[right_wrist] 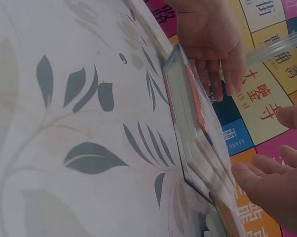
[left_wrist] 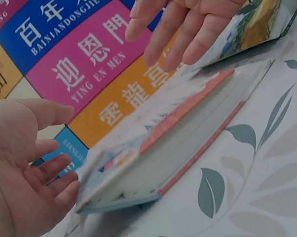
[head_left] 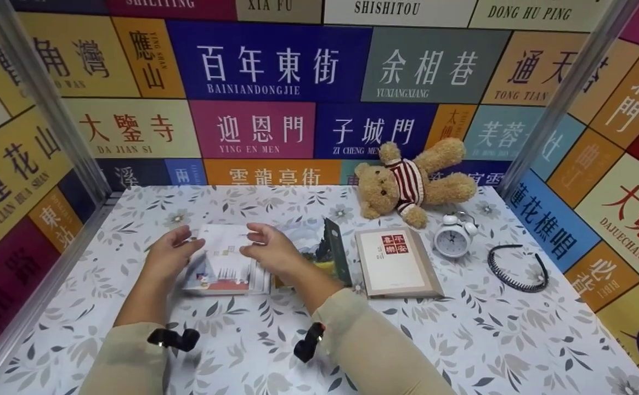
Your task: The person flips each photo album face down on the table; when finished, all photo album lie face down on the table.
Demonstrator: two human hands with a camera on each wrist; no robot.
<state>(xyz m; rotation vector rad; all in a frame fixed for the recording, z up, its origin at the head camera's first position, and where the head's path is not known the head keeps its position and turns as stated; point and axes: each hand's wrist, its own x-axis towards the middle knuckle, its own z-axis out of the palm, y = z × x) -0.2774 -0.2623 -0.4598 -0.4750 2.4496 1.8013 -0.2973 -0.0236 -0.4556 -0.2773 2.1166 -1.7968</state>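
A thick hardcover book [head_left: 226, 277] with a pale cover and a red strip lies on the table, its page block showing in the left wrist view. My left hand [head_left: 172, 253] is at its left side, fingers loosely spread. Over its right part hovers my right hand [head_left: 275, 249], fingers relaxed and pointing left. Neither hand grips anything, and both appear apart from the cover. Just right of this book, partly behind my right forearm, a picture book [head_left: 337, 253] has its dark green cover raised.
Further right lies a cream-and-brown book [head_left: 393, 269] with red characters. Beyond it are a white alarm clock [head_left: 453, 238], a black toothed headband [head_left: 508, 282] and a teddy bear [head_left: 407, 184] on its side against the patterned wall. The tablecloth [head_left: 253, 351] has a leaf print.
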